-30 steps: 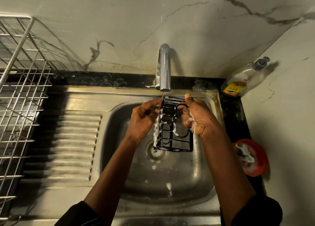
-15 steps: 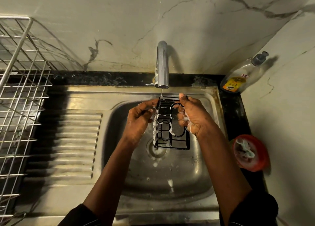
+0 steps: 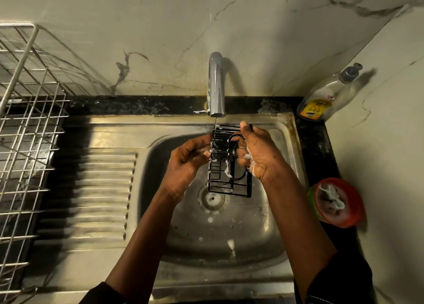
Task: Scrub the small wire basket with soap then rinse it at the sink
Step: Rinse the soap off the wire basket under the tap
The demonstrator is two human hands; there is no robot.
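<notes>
The small wire basket (image 3: 226,166) is held upright over the sink bowl. Its top end is right under the tap (image 3: 216,85), where a thin stream lands on the upper wires. The left hand (image 3: 185,163) pinches the basket's left edge w/ curled fingers. The right hand (image 3: 259,157) wraps the right side, thumb up on the top rim, fingers curled in and sudsy. Foam clings to the middle wires, so I'd judge the rinse has only just begun.

To do it well: the stream is thin, so turn the basket slowly and walk each face under it, esp. the joints and the lower end (that bit sits far from the water now). Keep both grips firm, since soapy wire is likely slippery, and shift the fingers so covered spots get rinsed too.

Surface: steel sink (image 3: 110,131) w/ a ribbed drainboard at left and suds flecks near the drain (image 3: 212,199). A black counter strip runs behind, below a marble-look wall. A wire dish rack (image 3: 27,120) stands far left, a soap bottle (image 3: 325,95) in the back right corner, and a red tub (image 3: 336,202) w/ a scrubber inside by the sink's right edge.
</notes>
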